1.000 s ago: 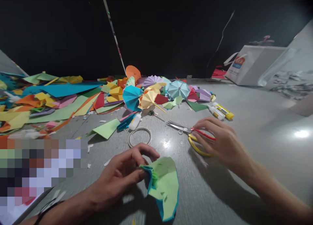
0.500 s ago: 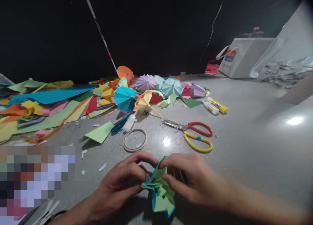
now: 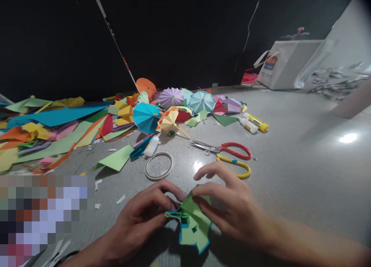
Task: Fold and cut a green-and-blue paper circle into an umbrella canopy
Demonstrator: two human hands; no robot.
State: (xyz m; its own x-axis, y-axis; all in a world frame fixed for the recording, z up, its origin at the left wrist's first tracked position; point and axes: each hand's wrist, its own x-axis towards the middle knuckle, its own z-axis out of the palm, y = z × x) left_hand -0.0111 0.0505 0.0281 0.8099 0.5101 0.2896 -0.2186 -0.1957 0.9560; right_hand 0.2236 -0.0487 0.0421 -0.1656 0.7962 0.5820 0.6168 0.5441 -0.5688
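Both my hands pinch a folded green-and-blue paper piece [image 3: 191, 222] near the bottom of the view, its layers bunched where my fingers meet. My left hand [image 3: 142, 216] grips its left side. My right hand [image 3: 226, 205] holds its upper edge, with one finger raised off the paper. Beyond my right hand lie red-and-yellow-handled scissors [image 3: 228, 153], not touched by it. A ring of tape [image 3: 159, 165] sits beyond my left hand, apart from it. The paper's inner folds are partly hidden by my fingers.
A heap of coloured paper offcuts [image 3: 58, 124] and paper parasols, including a blue one [image 3: 146, 117], covers the grey table [image 3: 290, 174] far side. A glue bottle [image 3: 152, 146] and glue stick [image 3: 256, 122] lie nearby. A white bag [image 3: 285, 64] stands back right.
My right hand has left the scissors and joined my left on the paper piece. The paper now spreads wider, and the view has drifted slightly.
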